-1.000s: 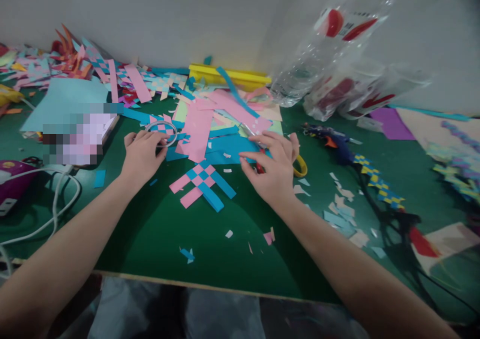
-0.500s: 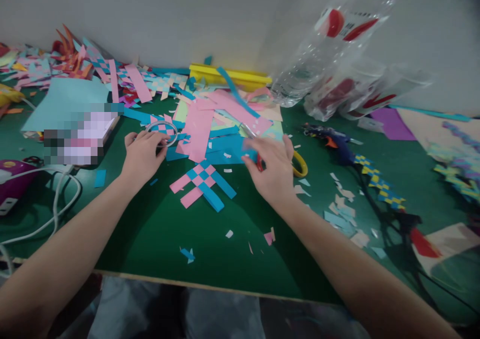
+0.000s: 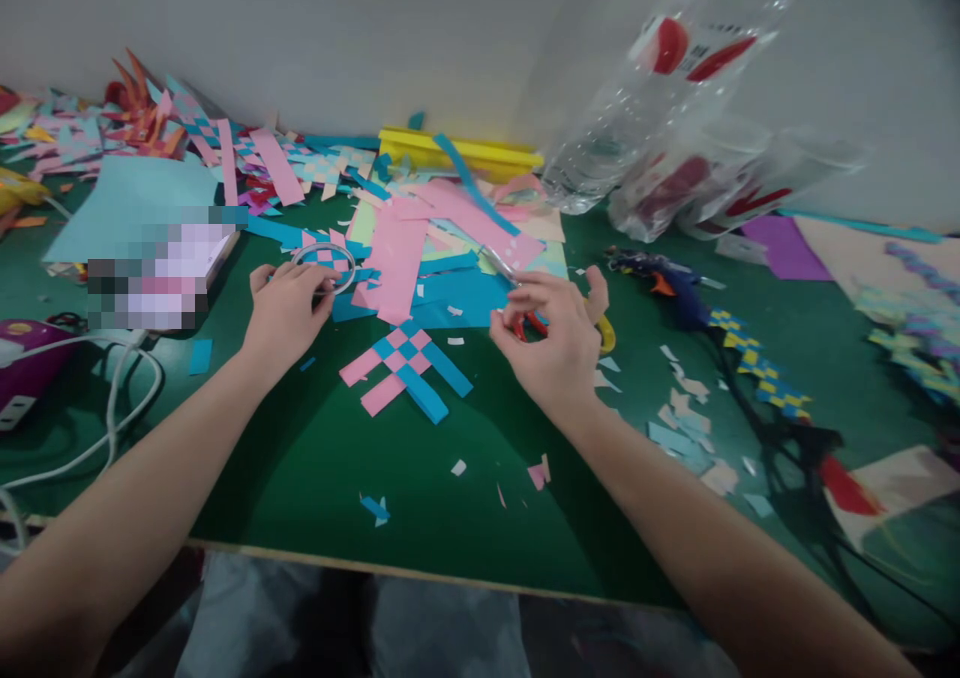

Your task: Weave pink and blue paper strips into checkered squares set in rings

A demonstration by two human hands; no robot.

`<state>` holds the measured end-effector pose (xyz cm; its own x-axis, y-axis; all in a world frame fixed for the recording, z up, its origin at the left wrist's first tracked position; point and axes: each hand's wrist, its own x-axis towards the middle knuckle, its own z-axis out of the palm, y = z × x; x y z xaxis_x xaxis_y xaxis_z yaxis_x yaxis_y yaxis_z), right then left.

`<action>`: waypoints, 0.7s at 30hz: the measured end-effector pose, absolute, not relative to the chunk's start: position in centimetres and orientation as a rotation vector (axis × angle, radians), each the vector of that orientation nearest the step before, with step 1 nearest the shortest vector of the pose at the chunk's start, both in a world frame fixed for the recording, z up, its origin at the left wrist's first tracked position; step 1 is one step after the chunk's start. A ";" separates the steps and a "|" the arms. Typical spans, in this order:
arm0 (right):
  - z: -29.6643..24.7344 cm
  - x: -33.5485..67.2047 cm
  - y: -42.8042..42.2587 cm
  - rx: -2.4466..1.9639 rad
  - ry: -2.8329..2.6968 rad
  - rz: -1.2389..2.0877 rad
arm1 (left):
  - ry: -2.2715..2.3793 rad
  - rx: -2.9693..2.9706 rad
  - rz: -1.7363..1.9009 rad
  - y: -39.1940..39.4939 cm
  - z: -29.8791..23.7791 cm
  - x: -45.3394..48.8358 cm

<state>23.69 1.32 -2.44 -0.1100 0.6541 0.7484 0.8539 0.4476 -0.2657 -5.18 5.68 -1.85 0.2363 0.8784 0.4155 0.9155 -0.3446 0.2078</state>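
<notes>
Right hand (image 3: pixel 556 346) has pulled back a touch from the half-second-old view and rolled up, and now the fingers (image 3: pixel 529 296) are curled shut around the red-and-yellow handles of the scissors (image 3: pixel 500 264), little finger sticking up on its own. Those scissors sit just right of the surface's middle, blades pointing away toward the far edge and lying over the heap of pink and blue paper strips (image 3: pixel 409 248). Over on the other side, the left hand (image 3: pixel 283 310) hasn't budged: fingertips bent down onto the near rim of the clear tape ring (image 3: pixel 322 245), though whether they pinch it or merely press on it, I cannot tell. Between the two hands, slightly nearer the front edge, lies a woven pink-and-blue mat (image 3: pixel 405 368), flat on the green table (image 3: pixel 322 468). Further out, a yellow tray (image 3: pixel 450 150) runs along the far edge, clear plastic bags (image 3: pixel 675 148) slump at the far right, and a dark glue gun (image 3: pixel 670 284) lies right of the scissors. White cable (image 3: pixel 112 413) loops by the left edge, paper scraps (image 3: pixel 686 423) dot the right.
</notes>
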 end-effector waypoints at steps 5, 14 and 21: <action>-2.7 23.3 1.3 -1.482 -1.909 -0.237 | -1.737 -2.412 -0.730 5.7 -2.0 -5.2; -2.5 23.3 1.2 -1.337 -1.890 -0.319 | -1.729 -2.406 -0.785 5.4 -1.5 -5.1; -1.5 22.0 -0.2 -1.206 -1.970 -0.240 | -1.649 -2.486 -0.980 4.4 -0.3 -3.6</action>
<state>21.98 -0.25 -1.54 -0.2284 0.6660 0.7101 0.8170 0.5279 -0.2322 -3.62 4.37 -0.33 0.2537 0.8312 0.4948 0.8320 -0.4484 0.3267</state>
